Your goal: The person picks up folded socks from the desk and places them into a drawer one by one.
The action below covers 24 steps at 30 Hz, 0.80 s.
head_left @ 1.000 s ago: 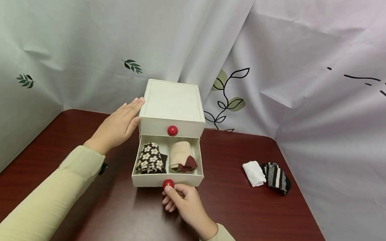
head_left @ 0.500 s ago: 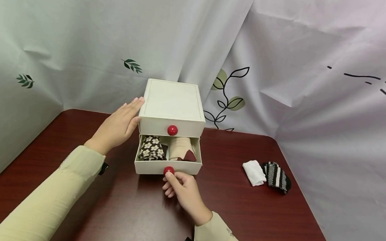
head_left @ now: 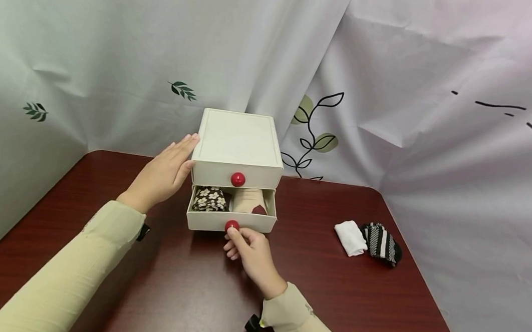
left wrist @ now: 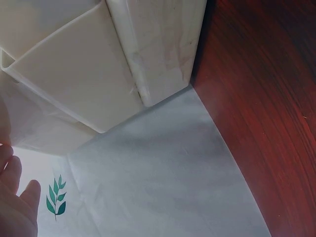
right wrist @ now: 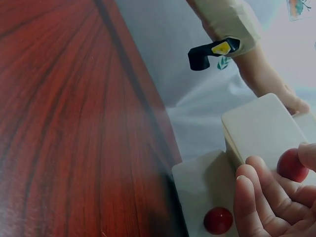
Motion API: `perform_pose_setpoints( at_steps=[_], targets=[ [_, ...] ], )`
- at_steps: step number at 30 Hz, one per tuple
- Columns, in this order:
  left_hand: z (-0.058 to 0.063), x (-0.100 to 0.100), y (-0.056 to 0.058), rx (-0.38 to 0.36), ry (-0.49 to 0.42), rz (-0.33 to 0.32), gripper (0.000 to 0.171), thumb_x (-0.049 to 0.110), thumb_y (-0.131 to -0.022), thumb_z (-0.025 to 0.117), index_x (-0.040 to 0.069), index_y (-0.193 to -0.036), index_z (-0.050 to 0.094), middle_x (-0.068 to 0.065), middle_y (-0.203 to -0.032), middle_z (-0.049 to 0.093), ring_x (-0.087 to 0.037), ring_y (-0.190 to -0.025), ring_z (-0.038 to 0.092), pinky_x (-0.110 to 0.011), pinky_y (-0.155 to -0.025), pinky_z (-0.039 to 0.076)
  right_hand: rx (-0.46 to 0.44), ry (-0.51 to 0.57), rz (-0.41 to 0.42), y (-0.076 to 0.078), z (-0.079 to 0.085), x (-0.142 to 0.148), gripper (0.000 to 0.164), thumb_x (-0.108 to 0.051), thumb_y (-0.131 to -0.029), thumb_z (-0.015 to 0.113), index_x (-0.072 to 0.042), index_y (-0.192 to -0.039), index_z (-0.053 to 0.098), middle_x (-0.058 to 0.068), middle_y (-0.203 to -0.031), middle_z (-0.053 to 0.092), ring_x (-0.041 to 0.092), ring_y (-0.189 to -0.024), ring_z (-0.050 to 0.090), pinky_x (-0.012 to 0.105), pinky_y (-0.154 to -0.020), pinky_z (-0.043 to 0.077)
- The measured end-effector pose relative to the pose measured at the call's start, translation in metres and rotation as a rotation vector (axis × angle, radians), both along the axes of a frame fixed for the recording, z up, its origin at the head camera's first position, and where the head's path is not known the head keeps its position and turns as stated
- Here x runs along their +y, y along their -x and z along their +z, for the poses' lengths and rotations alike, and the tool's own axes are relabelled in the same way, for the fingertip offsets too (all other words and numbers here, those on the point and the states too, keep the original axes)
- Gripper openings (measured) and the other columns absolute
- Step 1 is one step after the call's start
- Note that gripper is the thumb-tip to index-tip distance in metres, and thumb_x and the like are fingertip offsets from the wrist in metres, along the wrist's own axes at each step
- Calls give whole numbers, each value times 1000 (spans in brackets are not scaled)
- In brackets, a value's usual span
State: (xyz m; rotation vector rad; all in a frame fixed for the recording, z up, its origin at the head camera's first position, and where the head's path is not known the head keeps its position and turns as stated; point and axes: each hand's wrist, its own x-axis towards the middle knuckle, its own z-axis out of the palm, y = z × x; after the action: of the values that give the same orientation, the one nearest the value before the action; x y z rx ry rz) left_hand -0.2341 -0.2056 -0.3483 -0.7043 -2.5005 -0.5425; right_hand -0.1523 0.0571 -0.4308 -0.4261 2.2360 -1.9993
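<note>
A cream drawer box (head_left: 241,137) stands on the table, its middle drawer (head_left: 209,221) partly pulled out. Inside that drawer lie a rolled brown flowered sock (head_left: 210,199) on the left and a beige sock (head_left: 247,200) with a maroon patch on the right. My right hand (head_left: 254,255) pinches the drawer's red knob (head_left: 232,226) between thumb and fingers. With fingers straight, my left hand (head_left: 162,173) rests against the upper left side of the box. Below the pulled drawer, a lower drawer with its own red knob (right wrist: 218,220) shows in the right wrist view.
On the right of the dark red table (head_left: 322,289) lie a folded white sock (head_left: 350,238) and a black-and-white striped sock (head_left: 381,244). Another red knob (head_left: 238,179) sits on the top drawer. A pale curtain (head_left: 132,53) hangs behind.
My right hand has moved away from me with the knob, and the middle drawer has slid partway into the box, covering more of the socks. My left hand has stayed in place.
</note>
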Motion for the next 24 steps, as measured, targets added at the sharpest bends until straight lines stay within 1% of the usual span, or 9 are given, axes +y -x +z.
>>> perform_pose_setpoints(
  at_steps=[10, 16, 18, 19, 24],
  targets=[
    [0, 0, 1, -3, -4, 0, 55, 23, -110, 42, 0, -158, 30, -17, -162, 34, -34, -150, 30, -43, -126, 17, 40, 11, -37, 11, -1, -5, 40, -22, -103, 61, 16, -94, 69, 23, -75, 70, 13, -60, 63, 21, -58, 57],
    [1, 1, -1, -2, -3, 1, 55, 23, -110, 42, 0, -158, 31, -18, -161, 35, -34, -150, 30, -43, -126, 17, 51, 9, -59, 17, 0, -8, 37, -21, -104, 61, 13, -94, 70, 24, -76, 70, 19, -60, 66, 26, -58, 59],
    [2, 1, -2, -4, -2, 0, 55, 23, -110, 42, 0, -158, 31, -18, -161, 35, -34, -150, 30, -43, -126, 17, 47, 16, -71, 20, 1, -8, 36, -20, -104, 60, 13, -95, 70, 26, -77, 70, 24, -61, 67, 29, -58, 60],
    [2, 1, -3, -6, -1, 1, 55, 23, -110, 42, -1, -158, 31, -18, -161, 35, -34, -150, 30, -43, -126, 17, 41, 13, -74, 21, 4, -9, 36, -18, -104, 60, 15, -95, 70, 28, -77, 70, 31, -62, 68, 33, -59, 61],
    [1, 1, -2, -5, -2, 2, 55, 22, -110, 42, 0, -158, 30, -18, -161, 34, -35, -150, 30, -44, -126, 17, 26, 10, -73, 17, 28, -9, 33, -12, -104, 58, 19, -96, 67, 36, -81, 67, 50, -69, 66, 43, -63, 62]
  ],
)
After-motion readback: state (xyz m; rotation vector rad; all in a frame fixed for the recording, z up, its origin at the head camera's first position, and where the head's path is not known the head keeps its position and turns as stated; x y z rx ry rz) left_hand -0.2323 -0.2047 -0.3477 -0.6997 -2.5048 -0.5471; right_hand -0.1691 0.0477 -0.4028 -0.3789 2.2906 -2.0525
